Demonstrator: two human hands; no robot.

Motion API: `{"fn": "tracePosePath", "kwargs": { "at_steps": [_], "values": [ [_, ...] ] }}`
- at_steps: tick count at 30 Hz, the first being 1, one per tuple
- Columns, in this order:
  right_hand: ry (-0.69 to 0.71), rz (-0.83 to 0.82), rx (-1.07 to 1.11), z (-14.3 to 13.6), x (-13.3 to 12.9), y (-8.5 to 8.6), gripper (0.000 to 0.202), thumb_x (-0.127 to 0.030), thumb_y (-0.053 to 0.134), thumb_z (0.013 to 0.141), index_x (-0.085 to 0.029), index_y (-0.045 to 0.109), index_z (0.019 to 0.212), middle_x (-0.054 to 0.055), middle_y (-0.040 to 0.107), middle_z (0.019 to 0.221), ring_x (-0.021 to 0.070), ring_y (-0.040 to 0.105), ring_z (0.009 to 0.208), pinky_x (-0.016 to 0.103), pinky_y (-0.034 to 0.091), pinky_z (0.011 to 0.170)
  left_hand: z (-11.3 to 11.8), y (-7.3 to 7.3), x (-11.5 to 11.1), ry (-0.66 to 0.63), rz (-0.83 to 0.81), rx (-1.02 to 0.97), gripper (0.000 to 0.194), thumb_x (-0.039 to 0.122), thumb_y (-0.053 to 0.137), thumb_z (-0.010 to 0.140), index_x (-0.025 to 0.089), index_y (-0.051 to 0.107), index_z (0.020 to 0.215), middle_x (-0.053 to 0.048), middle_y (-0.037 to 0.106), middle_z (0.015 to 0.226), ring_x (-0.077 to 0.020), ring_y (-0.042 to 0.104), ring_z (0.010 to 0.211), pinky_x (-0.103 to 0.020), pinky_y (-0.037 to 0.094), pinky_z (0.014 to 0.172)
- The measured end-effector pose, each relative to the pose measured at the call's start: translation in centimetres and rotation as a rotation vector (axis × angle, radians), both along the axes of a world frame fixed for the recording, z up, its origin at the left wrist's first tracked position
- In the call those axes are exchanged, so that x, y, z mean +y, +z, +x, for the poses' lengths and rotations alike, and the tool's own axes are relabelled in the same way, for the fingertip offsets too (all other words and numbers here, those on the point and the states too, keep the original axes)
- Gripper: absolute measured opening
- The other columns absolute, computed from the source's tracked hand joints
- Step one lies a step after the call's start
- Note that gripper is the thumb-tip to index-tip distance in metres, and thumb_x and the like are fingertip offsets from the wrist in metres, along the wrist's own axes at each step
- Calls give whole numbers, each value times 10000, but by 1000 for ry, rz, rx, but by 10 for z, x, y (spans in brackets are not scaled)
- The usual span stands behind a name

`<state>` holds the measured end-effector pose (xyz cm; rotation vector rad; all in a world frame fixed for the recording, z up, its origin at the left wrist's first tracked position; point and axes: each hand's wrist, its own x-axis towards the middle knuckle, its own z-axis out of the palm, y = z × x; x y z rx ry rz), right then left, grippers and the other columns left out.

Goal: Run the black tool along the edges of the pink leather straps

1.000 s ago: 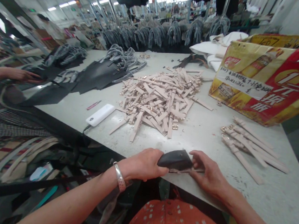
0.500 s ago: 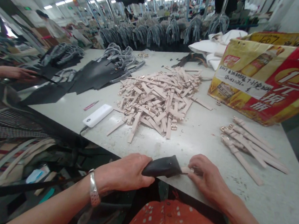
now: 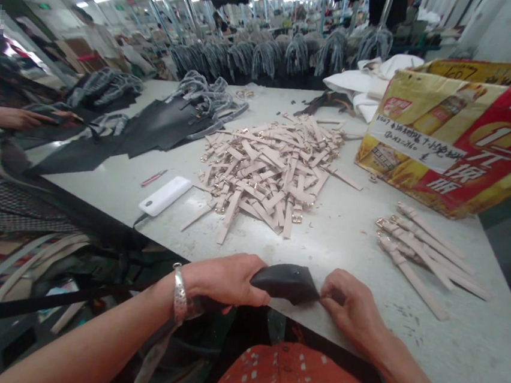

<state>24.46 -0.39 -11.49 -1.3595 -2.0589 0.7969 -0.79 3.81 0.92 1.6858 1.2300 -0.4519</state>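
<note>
My left hand (image 3: 233, 278) is wrapped round a folded black leather piece (image 3: 289, 283), held just above the table's front edge. At the piece's right end, my right hand (image 3: 348, 303) is closed, thumb and fingertips pinching its pointed corner. Whatever else sits between those fingertips is hidden. Beyond my hands lies a large heap of beige buckle straps (image 3: 266, 174) with gold-coloured buckles. A smaller group of beige straps (image 3: 416, 255) is spread on the table to the right of my right hand.
A yellow and red carton (image 3: 450, 138) stands at the right. On the left are a white power bank (image 3: 165, 196), a red-handled tool (image 3: 154, 177) and black leather panels (image 3: 157, 128) with grey handles. Another person's hand (image 3: 22, 119) works there.
The pale strip end between the black leather piece and my right hand no longer shows. My left hand has moved slightly right and up, and my right fingers now touch the piece's corner.
</note>
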Motion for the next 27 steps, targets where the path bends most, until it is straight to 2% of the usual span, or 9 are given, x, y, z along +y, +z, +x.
{"fn": "tracePosePath", "kwargs": {
  "at_steps": [5,9,14,16,19,22,25,27],
  "values": [
    [25,-18,72,0,-2,1,94,-137,550,754,-198,590,694,11,564,716,156,532,697,267,398,626,-9,5,-7,-2,10,41,273,421,489,722,186,575,831,33,523,575,-98,474,393,-184,343,346],
    [59,-19,106,2,0,1,139,-69,511,705,-195,562,672,1,554,702,143,521,673,252,392,606,-1,-2,-4,14,-14,20,276,430,489,723,177,569,800,28,516,558,-99,471,383,-184,335,337],
    [6,-7,87,1,-2,-3,142,-53,492,672,-194,509,668,-6,531,688,138,500,656,247,376,599,6,-11,5,20,-95,-70,271,423,517,706,175,565,806,42,500,549,-88,456,381,-183,354,357],
    [-7,5,63,-1,-3,-3,138,-58,506,679,-195,504,693,-7,532,701,140,499,667,246,371,605,4,-12,2,58,-84,-81,266,403,524,699,174,561,831,50,488,544,-90,462,396,-180,355,364],
    [-46,60,-13,1,-3,4,148,-62,516,694,-200,497,744,-2,529,733,152,497,704,253,364,619,-6,-16,-8,197,26,-74,346,413,498,734,181,541,987,39,531,645,-92,494,438,-184,363,391],
    [-150,106,-99,23,3,15,133,-79,501,727,-203,482,771,9,525,761,160,498,716,266,378,637,-18,-24,-19,302,83,-68,416,467,487,754,176,509,1051,13,563,750,-99,524,466,-199,386,416],
    [-283,156,-188,67,12,20,72,-143,507,762,-207,486,787,21,537,794,171,512,726,289,405,665,-27,-33,-30,352,85,-82,440,487,478,761,166,505,1061,-9,573,786,-117,555,504,-205,412,434],
    [-388,193,-274,100,18,16,35,-204,526,768,-211,503,792,27,548,810,186,525,743,307,419,677,-30,-38,-36,366,90,-92,445,480,471,762,170,501,1080,-20,582,819,-122,566,517,-208,427,442]
  ]
}}
